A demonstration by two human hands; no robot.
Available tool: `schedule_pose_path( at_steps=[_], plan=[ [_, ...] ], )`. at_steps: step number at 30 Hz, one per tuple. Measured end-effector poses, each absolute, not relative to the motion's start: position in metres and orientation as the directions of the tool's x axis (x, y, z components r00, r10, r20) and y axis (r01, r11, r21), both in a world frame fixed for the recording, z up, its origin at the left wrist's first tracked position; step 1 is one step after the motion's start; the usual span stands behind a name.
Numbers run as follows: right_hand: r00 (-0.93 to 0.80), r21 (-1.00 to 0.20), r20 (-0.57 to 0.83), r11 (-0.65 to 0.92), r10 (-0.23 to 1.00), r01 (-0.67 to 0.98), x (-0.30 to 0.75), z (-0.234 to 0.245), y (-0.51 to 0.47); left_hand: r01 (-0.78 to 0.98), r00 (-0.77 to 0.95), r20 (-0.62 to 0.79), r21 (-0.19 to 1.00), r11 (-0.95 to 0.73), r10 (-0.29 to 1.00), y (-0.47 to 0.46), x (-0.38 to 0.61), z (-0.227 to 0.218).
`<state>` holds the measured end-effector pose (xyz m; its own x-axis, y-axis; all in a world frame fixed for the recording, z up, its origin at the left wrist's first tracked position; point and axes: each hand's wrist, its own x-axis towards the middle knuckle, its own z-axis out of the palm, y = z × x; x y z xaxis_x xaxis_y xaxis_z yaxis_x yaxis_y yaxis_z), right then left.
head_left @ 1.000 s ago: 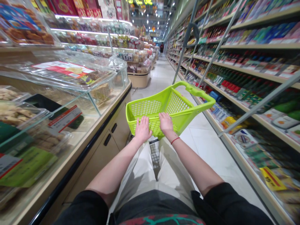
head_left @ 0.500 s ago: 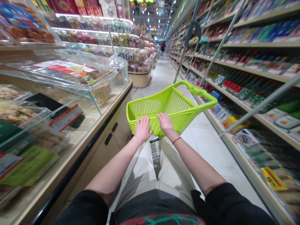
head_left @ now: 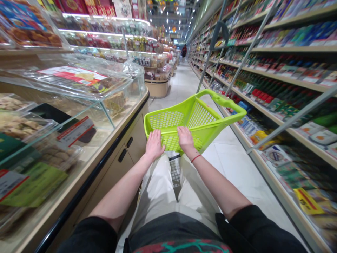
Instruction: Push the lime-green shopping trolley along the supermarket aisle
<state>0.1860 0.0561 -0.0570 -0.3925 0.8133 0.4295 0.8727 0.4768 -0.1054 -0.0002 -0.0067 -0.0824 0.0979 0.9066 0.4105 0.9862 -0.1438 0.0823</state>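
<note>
A lime-green plastic shopping basket (head_left: 200, 116) on a cart frame stands in front of me in a supermarket aisle, with nothing visible inside it. My left hand (head_left: 154, 144) lies on the basket's near rim, fingers curled over the edge. My right hand (head_left: 185, 138), with a red string round the wrist, grips the same rim a little to the right. The basket's green handle (head_left: 223, 102) rises at its far side.
A glass-topped counter (head_left: 110, 140) with trays of baked goods runs along my left. Shelves of packaged goods (head_left: 276, 80) line the right, crossed by slanted metal ladder rails (head_left: 295, 116). The tiled aisle (head_left: 181, 80) runs ahead; a person (head_left: 184, 51) stands far down it.
The basket and both hands have shifted slightly forward and to the right along the aisle; my left hand slid a little left on the rim. The grip is unchanged.
</note>
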Motion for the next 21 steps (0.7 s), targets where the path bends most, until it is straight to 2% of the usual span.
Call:
schedule_pose_path(
  at_steps=[5, 10, 15, 21],
  plan=[
    [-0.509, -0.146, 0.402, 0.603, 0.761, 0.785, 0.126, -0.06, 0.039, 0.985, 0.105, 0.401, 0.086, -0.152, 0.91, -0.006, 0.002, -0.083],
    [-0.586, -0.136, 0.39, 0.674, 0.71, 0.726, 0.127, -0.059, 0.038, 0.989, 0.094, 0.397, 0.071, -0.132, 0.913, -0.008, 0.003, -0.082],
    [-0.529, -0.081, 0.376, 0.596, 0.761, 0.799, 0.193, -0.056, 0.053, 0.992, 0.087, 0.4, 0.047, -0.115, 0.913, -0.009, 0.005, -0.082],
    [-0.371, -0.022, 0.473, 0.432, 0.799, 0.902, 0.244, -0.054, 0.069, 0.99, 0.091, 0.404, 0.058, -0.125, 0.91, -0.009, 0.004, -0.081]
  ],
)
